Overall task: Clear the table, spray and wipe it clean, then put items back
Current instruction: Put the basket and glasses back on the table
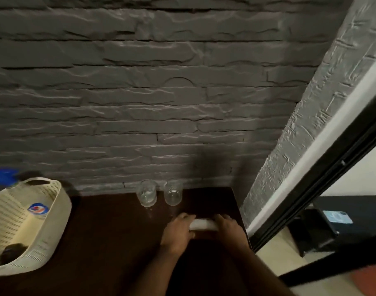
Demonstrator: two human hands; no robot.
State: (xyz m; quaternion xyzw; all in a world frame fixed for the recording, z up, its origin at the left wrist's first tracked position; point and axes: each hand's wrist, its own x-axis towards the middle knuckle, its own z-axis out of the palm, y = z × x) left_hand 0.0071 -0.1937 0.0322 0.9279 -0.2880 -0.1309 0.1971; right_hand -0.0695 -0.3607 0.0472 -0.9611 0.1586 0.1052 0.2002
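I am seeing both hands, left hand (180, 228) and right hand (228, 228), gripping a white roll (203, 224) lying on the dark table (110, 242), near two glasses (147, 194) standing far by the wall, basket (54, 201) sitting left.

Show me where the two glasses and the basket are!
Left glass (147, 194), head view, on its clear side wall.
Right glass (172, 194), head view, on its clear side wall.
Basket (54, 195), head view, on its cream perforated wall near the rim.
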